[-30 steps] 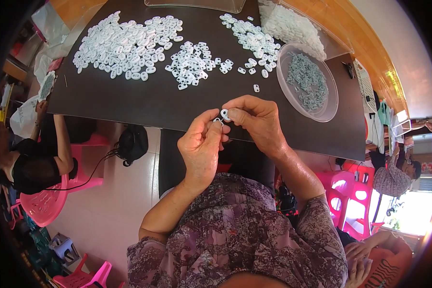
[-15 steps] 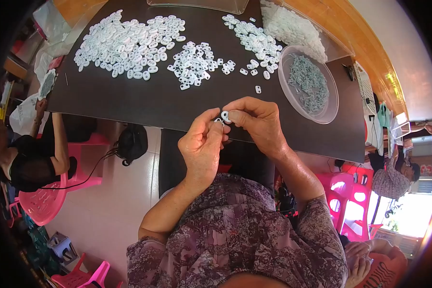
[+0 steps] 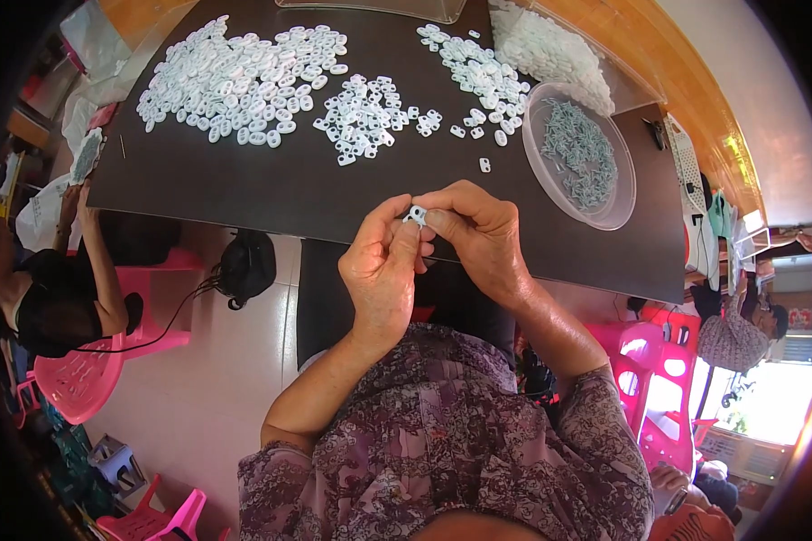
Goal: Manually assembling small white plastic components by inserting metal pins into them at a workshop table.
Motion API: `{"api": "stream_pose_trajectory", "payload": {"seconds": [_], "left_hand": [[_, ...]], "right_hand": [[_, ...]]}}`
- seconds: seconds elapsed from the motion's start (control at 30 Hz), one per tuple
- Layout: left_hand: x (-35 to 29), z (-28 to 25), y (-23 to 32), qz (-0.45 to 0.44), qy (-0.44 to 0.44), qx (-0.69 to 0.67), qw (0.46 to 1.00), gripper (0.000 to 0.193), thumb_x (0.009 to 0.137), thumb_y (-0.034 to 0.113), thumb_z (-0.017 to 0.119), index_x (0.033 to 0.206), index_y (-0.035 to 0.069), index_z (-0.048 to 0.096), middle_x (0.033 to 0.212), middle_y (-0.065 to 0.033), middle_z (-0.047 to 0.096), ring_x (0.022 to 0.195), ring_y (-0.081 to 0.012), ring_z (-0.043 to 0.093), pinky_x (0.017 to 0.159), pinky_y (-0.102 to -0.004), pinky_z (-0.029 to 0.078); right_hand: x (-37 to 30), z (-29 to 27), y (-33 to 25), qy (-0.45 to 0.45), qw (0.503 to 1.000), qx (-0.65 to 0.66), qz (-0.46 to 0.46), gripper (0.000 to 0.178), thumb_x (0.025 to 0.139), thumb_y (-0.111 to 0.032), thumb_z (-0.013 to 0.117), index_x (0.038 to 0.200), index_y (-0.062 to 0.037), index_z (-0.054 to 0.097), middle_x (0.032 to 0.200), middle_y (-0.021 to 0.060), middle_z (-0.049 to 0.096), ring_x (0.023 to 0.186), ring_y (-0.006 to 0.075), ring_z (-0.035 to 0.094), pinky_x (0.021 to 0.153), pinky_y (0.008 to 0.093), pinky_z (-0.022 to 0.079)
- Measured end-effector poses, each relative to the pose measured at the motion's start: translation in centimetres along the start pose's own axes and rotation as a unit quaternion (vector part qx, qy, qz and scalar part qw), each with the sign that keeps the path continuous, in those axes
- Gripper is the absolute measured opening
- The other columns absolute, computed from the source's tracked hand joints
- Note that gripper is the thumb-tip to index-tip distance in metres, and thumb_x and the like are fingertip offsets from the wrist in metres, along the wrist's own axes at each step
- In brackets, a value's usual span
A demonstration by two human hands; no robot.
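Note:
Both hands meet over the table's near edge. My left hand (image 3: pixel 379 266) is closed, pinching small white plastic pieces (image 3: pixel 417 215) between thumb and fingers. From the other side, my right hand (image 3: pixel 480 236) grips the same pieces between thumb and forefinger. A round hole shows in the topmost piece; the fingers hide the rest. Beyond the hands lie a large pile of white oval two-hole pieces (image 3: pixel 244 81), a smaller pile of white two-hole pieces (image 3: pixel 363 117) and another white pile (image 3: pixel 478 72). One loose white piece (image 3: pixel 485 165) lies nearest my right hand.
A round clear tub (image 3: pixel 629 189) holding many small grey screws (image 3: pixel 577 149) stands on the dark table (image 3: pixel 262 194) at right. Behind it are massed white pieces (image 3: pixel 559 54) in a clear container. Another person's arm (image 3: pixel 106 261) is at the left edge, near a pink chair (image 3: pixel 77 379).
The white pieces, held slightly apart in the two hands before, are now brought together. My right hand has shifted a little left. The person at left has moved an arm slightly.

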State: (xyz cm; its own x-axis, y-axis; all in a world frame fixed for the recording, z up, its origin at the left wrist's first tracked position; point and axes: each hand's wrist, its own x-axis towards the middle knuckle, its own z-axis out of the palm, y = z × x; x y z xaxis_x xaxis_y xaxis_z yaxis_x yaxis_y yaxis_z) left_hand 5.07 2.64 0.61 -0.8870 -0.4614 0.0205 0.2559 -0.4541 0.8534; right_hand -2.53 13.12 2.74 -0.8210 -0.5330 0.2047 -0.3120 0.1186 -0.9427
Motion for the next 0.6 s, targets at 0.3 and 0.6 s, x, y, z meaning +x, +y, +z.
{"api": "stream_pose_trajectory", "payload": {"seconds": [0.3,0.6], "left_hand": [[0.16,-0.09,0.05,-0.024,0.002,-0.012,1.0,0.025,0.091,0.001,0.049,0.115,-0.005,0.052,0.08,-0.0064,0.06,0.067,-0.0081,0.056,0.054,-0.0184,0.045],[0.63,0.19,0.45,-0.048,0.006,-0.033,0.998,0.024,0.09,-0.001,0.05,0.113,-0.008,0.053,0.077,-0.0067,0.06,0.064,-0.0092,0.056,0.055,-0.0201,0.047]], "right_hand": [[-0.07,-0.07,-0.67,-0.011,0.994,0.07,0.084,0.013,0.083,0.005,0.057,0.094,0.0024,0.064,0.083,0.0022,0.061,0.077,0.007,0.057,0.068,0.0216,0.047],[-0.68,-0.2,-0.07,-0.007,0.996,-0.074,-0.043,0.022,0.08,0.008,0.057,0.101,0.0015,0.063,0.092,0.0081,0.058,0.079,0.0117,0.059,0.07,0.0241,0.048]]}}
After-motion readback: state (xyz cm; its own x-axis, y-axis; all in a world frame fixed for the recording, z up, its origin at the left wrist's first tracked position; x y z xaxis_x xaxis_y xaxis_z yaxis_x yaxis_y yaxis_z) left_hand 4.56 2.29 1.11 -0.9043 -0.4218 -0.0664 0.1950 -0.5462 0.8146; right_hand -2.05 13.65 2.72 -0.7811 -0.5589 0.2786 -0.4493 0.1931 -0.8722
